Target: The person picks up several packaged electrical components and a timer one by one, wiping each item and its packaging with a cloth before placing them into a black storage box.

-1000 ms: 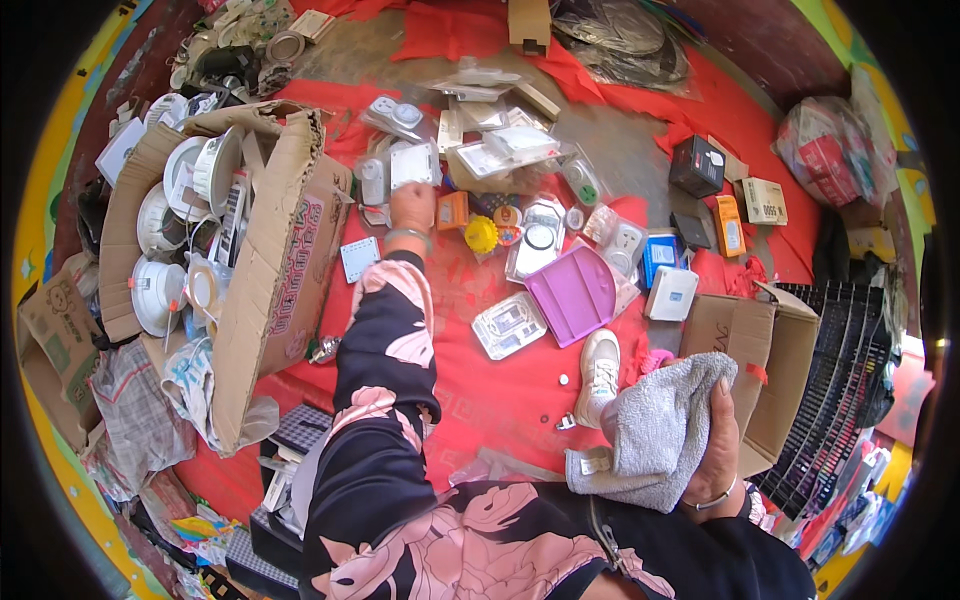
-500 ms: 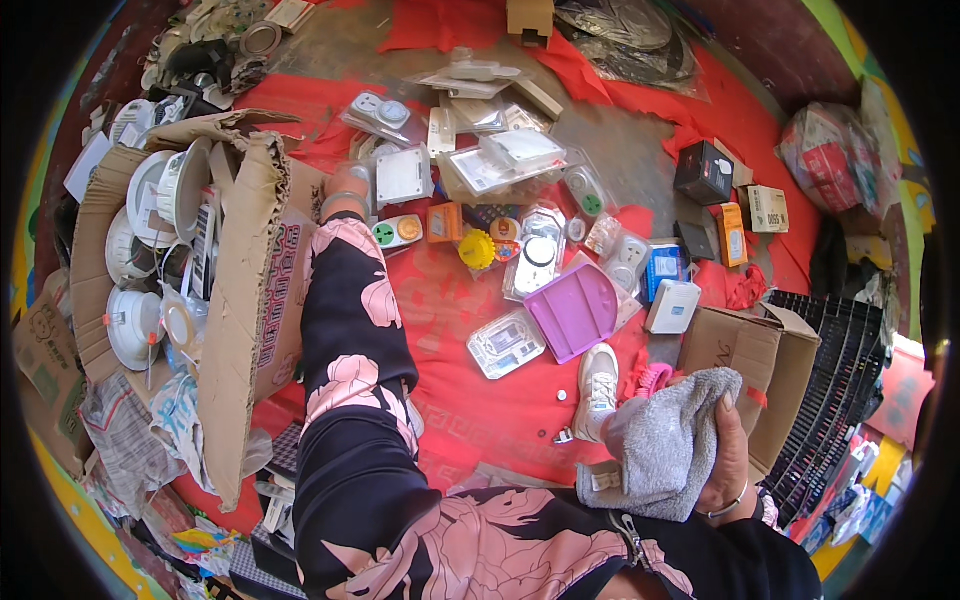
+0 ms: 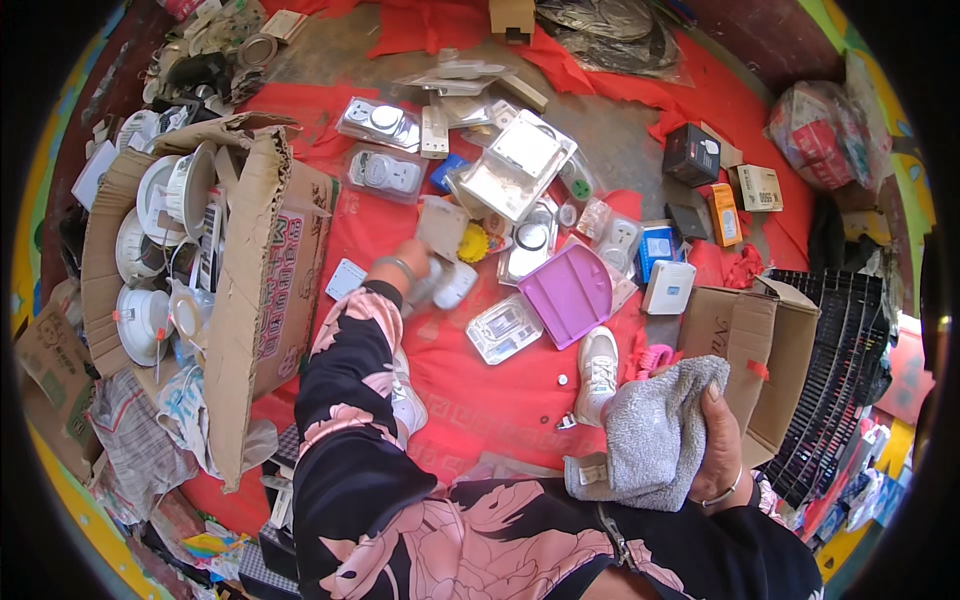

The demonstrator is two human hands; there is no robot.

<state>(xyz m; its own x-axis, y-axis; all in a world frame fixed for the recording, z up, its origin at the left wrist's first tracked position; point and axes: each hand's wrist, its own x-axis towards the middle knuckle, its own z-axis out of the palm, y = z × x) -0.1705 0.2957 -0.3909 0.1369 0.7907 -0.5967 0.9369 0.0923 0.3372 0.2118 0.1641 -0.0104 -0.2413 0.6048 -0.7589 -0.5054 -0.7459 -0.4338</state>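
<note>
My left hand (image 3: 408,266), blurred by motion, reaches out over the red cloth (image 3: 500,395) and is closed on a small white rounded fitting (image 3: 455,285). A pale carded packet (image 3: 441,225) lies just beyond its fingers. My right hand (image 3: 722,445) stays low at the right, gripping a crumpled grey cloth (image 3: 648,440). Both forearms wear a black sleeve with pink flowers.
A big cardboard box (image 3: 255,300) of white light fittings lies at the left. Blister-packed sockets (image 3: 385,125), a purple lid (image 3: 570,295) and a white shoe (image 3: 598,368) lie on the cloth. An open carton (image 3: 745,345) and a black crate (image 3: 835,370) stand at the right.
My left hand has come back from beside the big box toward the middle and now holds a white fitting. My right hand has kept the grey cloth.
</note>
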